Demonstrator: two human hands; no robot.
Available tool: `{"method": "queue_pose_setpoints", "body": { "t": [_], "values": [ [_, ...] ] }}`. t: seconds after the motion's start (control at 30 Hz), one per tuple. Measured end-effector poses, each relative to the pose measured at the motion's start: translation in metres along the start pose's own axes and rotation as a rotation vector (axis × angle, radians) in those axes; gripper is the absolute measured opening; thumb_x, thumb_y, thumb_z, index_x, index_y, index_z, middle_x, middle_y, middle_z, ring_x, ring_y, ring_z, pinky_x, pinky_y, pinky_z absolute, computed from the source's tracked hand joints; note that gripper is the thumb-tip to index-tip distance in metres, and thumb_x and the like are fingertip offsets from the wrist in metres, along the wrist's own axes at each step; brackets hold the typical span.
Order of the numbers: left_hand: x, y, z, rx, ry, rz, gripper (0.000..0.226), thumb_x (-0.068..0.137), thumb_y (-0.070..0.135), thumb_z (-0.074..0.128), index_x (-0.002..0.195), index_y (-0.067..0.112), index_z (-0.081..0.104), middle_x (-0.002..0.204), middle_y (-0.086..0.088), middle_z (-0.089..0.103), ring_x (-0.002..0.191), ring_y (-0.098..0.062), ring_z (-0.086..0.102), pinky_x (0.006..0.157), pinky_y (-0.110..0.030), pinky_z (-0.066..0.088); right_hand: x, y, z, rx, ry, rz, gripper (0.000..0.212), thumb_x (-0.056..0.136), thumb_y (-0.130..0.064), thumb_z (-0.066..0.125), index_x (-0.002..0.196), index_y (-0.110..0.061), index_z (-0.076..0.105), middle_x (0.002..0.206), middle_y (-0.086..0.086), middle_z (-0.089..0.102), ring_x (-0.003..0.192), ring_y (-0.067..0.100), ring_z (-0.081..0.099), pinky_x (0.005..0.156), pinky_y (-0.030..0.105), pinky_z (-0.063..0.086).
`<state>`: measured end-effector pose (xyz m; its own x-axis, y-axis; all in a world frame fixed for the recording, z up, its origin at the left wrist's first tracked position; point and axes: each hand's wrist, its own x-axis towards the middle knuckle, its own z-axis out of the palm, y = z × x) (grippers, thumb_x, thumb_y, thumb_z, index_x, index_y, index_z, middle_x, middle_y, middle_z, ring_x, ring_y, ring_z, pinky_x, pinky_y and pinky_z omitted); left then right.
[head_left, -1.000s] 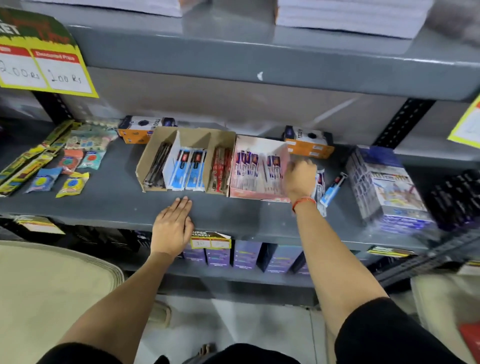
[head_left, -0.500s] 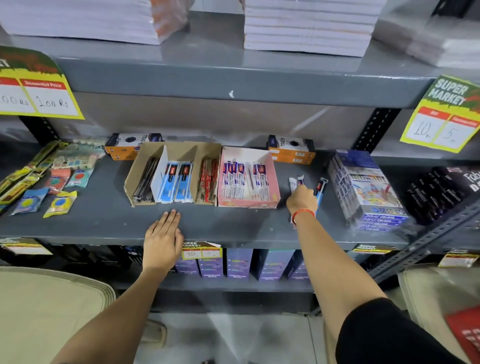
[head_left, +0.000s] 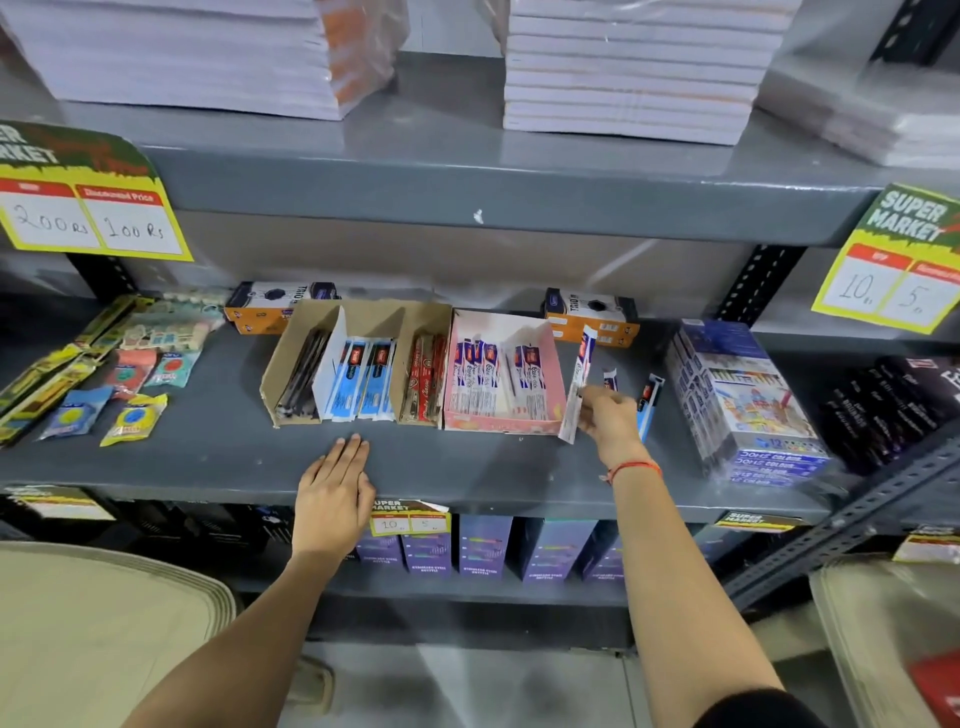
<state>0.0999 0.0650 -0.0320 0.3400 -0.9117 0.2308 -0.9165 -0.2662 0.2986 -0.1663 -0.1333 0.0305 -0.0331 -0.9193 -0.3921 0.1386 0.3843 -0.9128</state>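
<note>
R hand (head_left: 608, 421) pinches pen pack (head_left: 579, 387) upright, beside pink box (head_left: 556, 374); L hand (head_left: 332, 488) flat.

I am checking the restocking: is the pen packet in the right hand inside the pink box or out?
Out. The right hand pinches the pen packet nearly upright beside the right wall of the pink box.

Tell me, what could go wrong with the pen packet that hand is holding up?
1. The right hand only pinches the pen packet near its lower end, so it might slip and drop onto the shelf or the floor.
2. The pink box already holds rows of packets; pushing this one in carelessly could bend it.
3. The loose blue packet lies right beside that hand, which could knock it.
</note>
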Motion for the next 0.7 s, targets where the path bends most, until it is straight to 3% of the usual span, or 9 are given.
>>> {"method": "queue_pose_setpoints", "body": {
  "t": [0.07, 0.13, 0.23, 0.33, 0.43, 0.5, 0.6, 0.7],
  "values": [
    [0.000, -0.001, 0.000, 0.004, -0.007, 0.002, 0.054, 0.088, 0.025, 0.027, 0.121, -0.003, 0.060, 0.126, -0.019, 0.061, 0.119, -0.033, 0.056, 0.098, -0.047, 0.042, -0.001, -0.001, 0.007, -0.075, 0.007, -0.052, 0.019, 0.093, -0.004, 0.053, 0.077, -0.008, 0.062, 0.058, 0.000, 0.066, 0.055, 0.014, 0.059, 0.053, 0.020, 0.051],
    [0.000, -0.001, 0.000, 0.007, -0.007, 0.003, 0.054, 0.088, 0.025, 0.027, 0.121, -0.002, 0.060, 0.126, -0.018, 0.060, 0.119, -0.033, 0.056, 0.098, -0.047, 0.042, -0.002, -0.004, 0.015, -0.156, 0.034, -0.115, 0.015, 0.092, -0.004, 0.054, 0.087, -0.004, 0.068, 0.053, -0.005, 0.068, 0.050, 0.011, 0.060, 0.049, 0.016, 0.048],
    [0.001, 0.000, -0.001, 0.009, -0.007, 0.005, 0.054, 0.088, 0.025, 0.028, 0.121, -0.002, 0.060, 0.126, -0.018, 0.060, 0.118, -0.032, 0.056, 0.097, -0.047, 0.043, 0.000, -0.009, 0.032, -0.279, 0.090, -0.231, 0.019, 0.089, -0.006, 0.061, 0.103, 0.004, 0.071, 0.092, 0.012, 0.073, 0.085, 0.023, 0.067, 0.080, 0.027, 0.052],
    [0.001, -0.001, -0.001, -0.001, 0.000, 0.013, 0.053, 0.087, 0.023, 0.029, 0.120, -0.003, 0.061, 0.126, -0.018, 0.061, 0.117, -0.033, 0.057, 0.096, -0.048, 0.044, 0.001, -0.013, 0.053, -0.426, 0.098, -0.328, 0.020, 0.087, -0.006, 0.065, 0.103, 0.002, 0.072, 0.107, 0.019, 0.073, 0.103, 0.028, 0.067, 0.097, 0.027, 0.048],
    [0.001, 0.000, -0.001, 0.000, 0.003, 0.016, 0.051, 0.086, 0.022, 0.030, 0.119, -0.003, 0.062, 0.124, -0.018, 0.062, 0.115, -0.033, 0.058, 0.094, -0.047, 0.045, 0.003, -0.014, 0.072, -0.582, 0.104, -0.338, 0.017, 0.087, -0.006, 0.062, 0.096, -0.004, 0.076, 0.103, 0.020, 0.073, 0.106, 0.033, 0.065, 0.086, 0.019, 0.045],
    [0.002, -0.001, -0.001, 0.003, 0.003, 0.018, 0.051, 0.086, 0.022, 0.031, 0.118, -0.002, 0.062, 0.124, -0.018, 0.062, 0.115, -0.032, 0.059, 0.094, -0.046, 0.045, 0.006, -0.010, 0.083, -0.688, 0.096, -0.327, 0.018, 0.088, -0.003, 0.055, 0.090, -0.003, 0.073, 0.099, 0.024, 0.068, 0.104, 0.038, 0.063, 0.082, 0.024, 0.048],
    [0.003, -0.002, 0.000, 0.004, 0.010, 0.023, 0.051, 0.086, 0.022, 0.031, 0.118, -0.002, 0.062, 0.125, -0.017, 0.062, 0.116, -0.032, 0.058, 0.093, -0.046, 0.046, 0.005, 0.002, 0.092, -0.837, 0.105, -0.341, 0.025, 0.092, 0.001, 0.044, 0.101, 0.007, 0.066, 0.106, 0.026, 0.067, 0.099, 0.040, 0.065, 0.084, 0.038, 0.055],
    [0.003, -0.003, 0.001, 0.012, 0.016, 0.026, 0.050, 0.086, 0.022, 0.032, 0.118, -0.001, 0.063, 0.124, -0.016, 0.063, 0.115, -0.031, 0.059, 0.092, -0.045, 0.046, 0.004, 0.010, 0.096, -0.967, 0.102, -0.338, 0.024, 0.092, 0.001, 0.045, 0.104, 0.005, 0.065, 0.105, 0.023, 0.068, 0.094, 0.039, 0.067, 0.082, 0.047, 0.058]
  ]
}}
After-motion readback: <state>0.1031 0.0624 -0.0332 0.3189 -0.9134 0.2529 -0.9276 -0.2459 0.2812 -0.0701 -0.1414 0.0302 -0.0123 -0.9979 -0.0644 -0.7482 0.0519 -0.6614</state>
